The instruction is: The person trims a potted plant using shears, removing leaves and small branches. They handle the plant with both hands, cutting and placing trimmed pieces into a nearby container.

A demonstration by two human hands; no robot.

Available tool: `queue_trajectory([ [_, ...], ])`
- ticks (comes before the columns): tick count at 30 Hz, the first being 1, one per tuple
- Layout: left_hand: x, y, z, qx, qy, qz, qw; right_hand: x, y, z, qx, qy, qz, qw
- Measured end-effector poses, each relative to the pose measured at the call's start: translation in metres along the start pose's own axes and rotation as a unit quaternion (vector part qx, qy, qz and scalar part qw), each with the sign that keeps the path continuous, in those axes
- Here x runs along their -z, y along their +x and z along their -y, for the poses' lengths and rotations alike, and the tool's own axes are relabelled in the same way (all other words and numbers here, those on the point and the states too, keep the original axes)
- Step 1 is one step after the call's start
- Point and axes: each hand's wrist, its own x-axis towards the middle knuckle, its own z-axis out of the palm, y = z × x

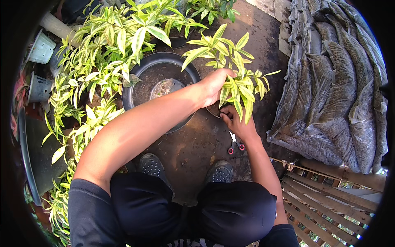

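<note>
A potted plant with yellow-edged green leaves (245,91) stands on the ground before me. My left hand (216,86) reaches across and grips its foliage; leaves cover most of the fingers. Low at the near side of its pot (213,110), my right hand (239,122) has thumb and fingers curled together by the rim and soil. Whether anything is pinched there cannot be seen. Scissors with red and black handles (236,143) lie on the ground just below my right hand. Behind my left forearm sits a wide black basin (142,69) with some soil and debris inside.
Dense variegated plants (101,58) crowd the left side, near two pale perforated pots (42,48). Filled clear plastic bags of dark material (336,83) are piled on the right. A slatted wooden rack (327,200) is at lower right. My dotted shoes (152,166) stand on bare ground.
</note>
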Motion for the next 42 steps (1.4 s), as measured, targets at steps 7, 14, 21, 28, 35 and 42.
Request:
queue_trajectory([
  [7, -0.006, -0.009, -0.004, 0.001, -0.004, -0.003, 1.000, -0.010, 0.011, -0.002, 0.046, -0.087, -0.003, 0.995],
  [14, -0.002, -0.008, -0.003, 0.011, 0.010, 0.014, 1.000, -0.001, 0.010, -0.011, -0.044, -0.042, 0.051, 0.997],
  [21, -0.006, -0.009, -0.002, 0.018, 0.015, 0.003, 1.000, -0.006, 0.017, -0.018, 0.094, -0.060, 0.046, 0.993],
  [28, -0.002, -0.016, -0.002, 0.019, 0.034, 0.007, 0.999, -0.003, 0.012, -0.027, 0.016, -0.014, 0.022, 1.000],
  [35, -0.001, -0.008, 0.001, 0.019, 0.034, 0.009, 0.999, 0.004, 0.013, -0.025, 0.033, -0.052, 0.047, 0.997],
  [42, 0.001, -0.012, 0.002, 0.001, 0.041, 0.015, 0.999, -0.001, 0.021, -0.024, 0.087, -0.089, 0.021, 0.992],
])
